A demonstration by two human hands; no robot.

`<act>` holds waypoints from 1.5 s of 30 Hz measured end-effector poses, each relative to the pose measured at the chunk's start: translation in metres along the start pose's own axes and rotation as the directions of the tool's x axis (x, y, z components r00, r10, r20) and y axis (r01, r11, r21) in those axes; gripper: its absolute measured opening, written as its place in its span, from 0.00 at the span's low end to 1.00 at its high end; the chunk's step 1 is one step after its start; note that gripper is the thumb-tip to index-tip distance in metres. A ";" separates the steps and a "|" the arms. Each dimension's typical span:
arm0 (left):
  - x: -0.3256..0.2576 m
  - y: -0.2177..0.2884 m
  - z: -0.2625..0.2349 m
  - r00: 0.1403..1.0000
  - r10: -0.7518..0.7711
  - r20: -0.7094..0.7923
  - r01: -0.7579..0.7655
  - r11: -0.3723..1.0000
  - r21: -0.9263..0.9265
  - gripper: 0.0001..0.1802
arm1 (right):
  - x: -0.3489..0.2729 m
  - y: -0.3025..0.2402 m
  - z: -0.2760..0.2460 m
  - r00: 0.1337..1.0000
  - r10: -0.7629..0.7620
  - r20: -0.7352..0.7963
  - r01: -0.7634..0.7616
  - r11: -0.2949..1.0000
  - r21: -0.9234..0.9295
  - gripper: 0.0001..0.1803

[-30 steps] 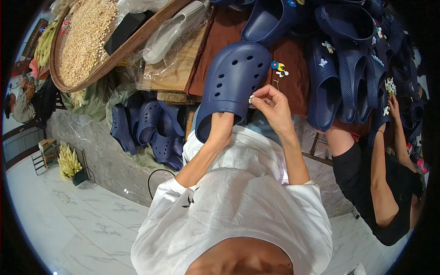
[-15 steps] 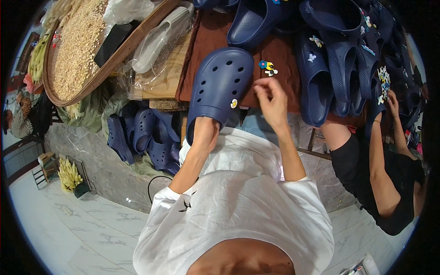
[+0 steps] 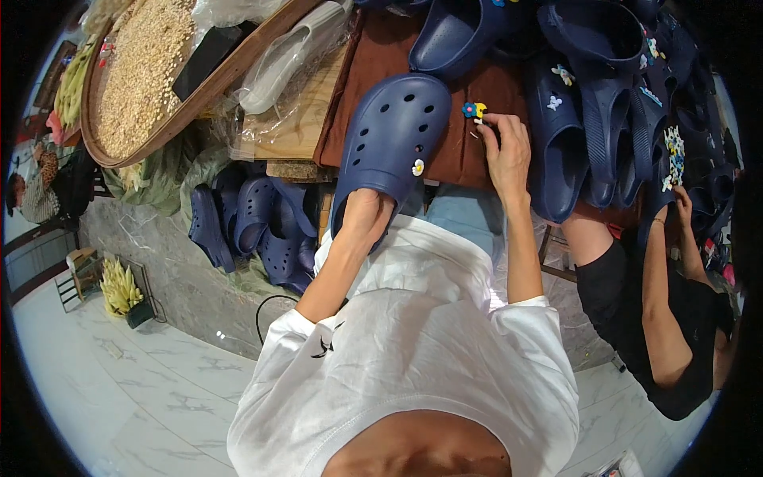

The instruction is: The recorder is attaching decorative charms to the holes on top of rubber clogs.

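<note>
A navy blue clog (image 3: 397,127) with round vent holes is held up in front of me, its toe pointing away. My left hand (image 3: 368,213) reaches inside through its heel opening and holds it, the fingers hidden. One white flower charm with a yellow centre (image 3: 418,168) sits on the clog's right side. Over the brown cloth (image 3: 469,163), my right hand (image 3: 509,147) has thumb and forefinger pinched at a small white shoe charm (image 3: 478,122). Touching or just beyond it lie a blue flower charm (image 3: 469,110) and a yellow one.
More navy clogs (image 3: 556,135), some with charms, crowd the right side. A co-worker's hands (image 3: 675,207) are busy there. At the left stand a round tray of pale grains (image 3: 139,87) and a light grey shoe in clear plastic (image 3: 290,60). Several navy clogs (image 3: 258,215) hang below.
My right hand has moved right and forward to the charms, and its fingertips now meet at the white one. The view has shifted slightly; my left hand still holds the clog.
</note>
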State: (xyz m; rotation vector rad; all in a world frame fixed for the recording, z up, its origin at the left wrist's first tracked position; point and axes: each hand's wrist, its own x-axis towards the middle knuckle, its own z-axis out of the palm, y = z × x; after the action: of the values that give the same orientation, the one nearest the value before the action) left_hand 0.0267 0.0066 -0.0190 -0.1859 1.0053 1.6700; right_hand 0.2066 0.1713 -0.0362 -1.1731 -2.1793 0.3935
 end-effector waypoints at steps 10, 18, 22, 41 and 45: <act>0.000 0.001 0.004 1.000 0.000 0.024 -0.001 1.000 0.029 0.21 | -0.002 -0.066 -0.019 0.984 0.006 0.177 -0.101 0.841 0.531 0.07; -0.002 0.004 0.007 0.999 -0.013 0.051 0.008 0.995 0.099 0.22 | -0.003 -0.088 -0.011 0.976 -0.025 0.217 -0.106 0.814 0.571 0.07; -0.005 0.005 0.010 0.999 -0.035 0.012 0.033 0.989 0.146 0.23 | -0.004 -0.089 -0.012 0.964 0.038 0.262 -0.203 0.741 0.639 0.07; -0.013 0.016 0.015 0.995 -0.081 0.061 0.076 0.993 0.087 0.19 | -0.002 -0.091 -0.016 0.988 -0.067 0.139 -0.014 0.856 0.516 0.05; -0.013 0.005 0.007 0.995 -0.094 -0.033 0.097 0.983 0.153 0.19 | 0.002 -0.082 -0.016 0.919 0.105 0.381 -0.338 0.705 0.624 0.08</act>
State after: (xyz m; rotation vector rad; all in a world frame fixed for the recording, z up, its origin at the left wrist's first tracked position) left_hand 0.0292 0.0022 -0.0043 -0.1507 1.1227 1.4995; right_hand 0.1636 0.1264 0.0192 -0.9768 -1.8430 1.4529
